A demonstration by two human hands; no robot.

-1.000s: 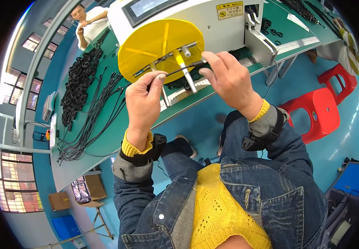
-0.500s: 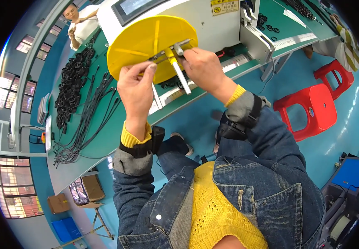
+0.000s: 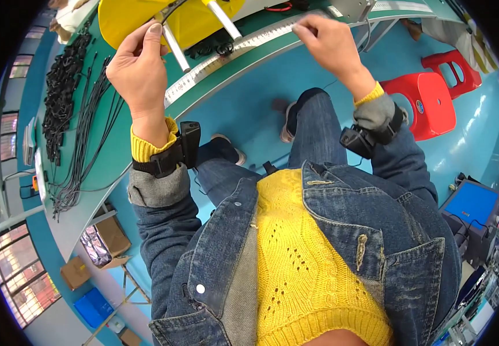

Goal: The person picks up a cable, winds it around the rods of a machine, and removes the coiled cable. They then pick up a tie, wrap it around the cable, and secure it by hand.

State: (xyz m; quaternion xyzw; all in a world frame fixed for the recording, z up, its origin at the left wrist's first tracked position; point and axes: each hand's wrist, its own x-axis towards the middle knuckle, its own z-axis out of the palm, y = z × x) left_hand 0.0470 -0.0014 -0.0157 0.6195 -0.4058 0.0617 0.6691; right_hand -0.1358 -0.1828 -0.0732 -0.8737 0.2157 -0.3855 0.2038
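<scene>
At the top left, my left hand (image 3: 140, 72) is closed, thumb and forefinger pinched on a black cable (image 3: 171, 8) in front of a yellow disc (image 3: 114, 26). Two metal rods stick out from the disc: one rod (image 3: 176, 47) beside my left fingers, the other rod (image 3: 224, 21) further right with a yellow base. My right hand (image 3: 336, 49) is off the disc, over the bench's front edge, its fingertips smeared by motion. A printed ruler strip (image 3: 255, 41) runs along the bench between the hands. Small black coils (image 3: 225, 49) lie behind it.
The green bench (image 3: 102, 155) carries a heap of black cable bundles (image 3: 65, 86) and long loose black cables (image 3: 82, 132) at left. Two red stools stand at right, the nearer stool (image 3: 439, 109) by my right forearm. Cardboard boxes (image 3: 75, 273) sit at lower left.
The view has tilted down, so the machine's screen has left the picture. My right hand has come away from the rod and moved right. My left hand still pinches at the disc.
</scene>
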